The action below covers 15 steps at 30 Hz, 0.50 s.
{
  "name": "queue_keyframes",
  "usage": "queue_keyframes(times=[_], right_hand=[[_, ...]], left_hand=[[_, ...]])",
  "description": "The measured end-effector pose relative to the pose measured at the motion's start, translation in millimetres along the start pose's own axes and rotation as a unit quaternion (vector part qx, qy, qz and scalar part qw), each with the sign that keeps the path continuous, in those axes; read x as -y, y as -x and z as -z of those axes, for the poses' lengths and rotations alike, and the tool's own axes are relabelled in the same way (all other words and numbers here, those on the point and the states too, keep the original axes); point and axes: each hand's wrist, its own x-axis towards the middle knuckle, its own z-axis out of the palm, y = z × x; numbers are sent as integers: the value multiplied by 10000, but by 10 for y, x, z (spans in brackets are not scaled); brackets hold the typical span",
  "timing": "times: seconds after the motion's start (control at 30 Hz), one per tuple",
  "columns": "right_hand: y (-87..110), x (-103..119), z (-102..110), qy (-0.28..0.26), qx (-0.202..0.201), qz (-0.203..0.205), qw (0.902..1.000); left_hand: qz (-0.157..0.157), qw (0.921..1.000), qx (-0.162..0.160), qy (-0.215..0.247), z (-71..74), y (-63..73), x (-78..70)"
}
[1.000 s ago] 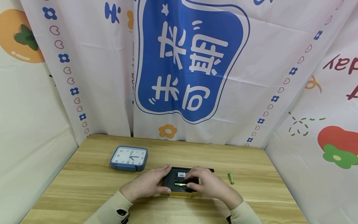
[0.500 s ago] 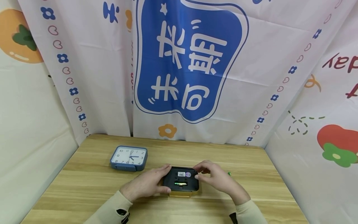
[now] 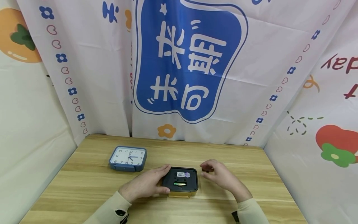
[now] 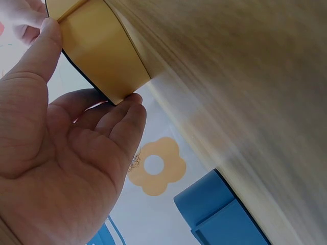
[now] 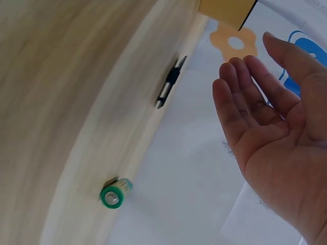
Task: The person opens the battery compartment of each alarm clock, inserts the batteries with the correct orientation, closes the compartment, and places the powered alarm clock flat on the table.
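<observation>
A yellow clock (image 3: pixel 181 194) lies face down, its black back up with a barcode label and a round sticker. In its battery slot sits a green battery (image 3: pixel 180 184). My left hand (image 3: pixel 145 183) grips the clock's left side, thumb at the near edge and fingers at the far corner; the left wrist view shows them on its yellow casing (image 4: pixel 102 48). My right hand (image 3: pixel 223 177) is off to the clock's right, fingers relaxed and holding nothing. Beside it on the table lies a small black battery cover (image 5: pixel 171 84), mostly hidden by the fingers in the head view.
A blue clock (image 3: pixel 128 158) lies face up at the back left of the wooden table (image 3: pixel 89 177). Another green battery (image 5: pixel 115 194) rests on the table at the right, behind my right hand in the head view. Printed curtains (image 3: pixel 237 102) hang around the table.
My right hand has left the battery slot and moved right, past the clock's edge to the black cover. The battery stays in the slot. My left hand keeps its grip.
</observation>
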Motion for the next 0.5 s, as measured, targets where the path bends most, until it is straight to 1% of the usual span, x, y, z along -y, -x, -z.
queue_keyframes(times=[0.17, 0.27, 0.37, 0.5], right_hand=[[-2, -38, -22, 174, -22, -183, 9997], [10, -47, -26, 286, -56, -366, 9989], [16, -62, -26, 489, -83, -514, 9974], [13, -89, -37, 791, -114, -554, 9953]], left_hand=[[-19, 10000, 12, 8, 5, 0, -2], [-19, 10000, 24, 21, 8, -1, -2], [-17, 10000, 36, 32, 11, -1, -3], [0, 10000, 55, 56, 14, 2, -5]])
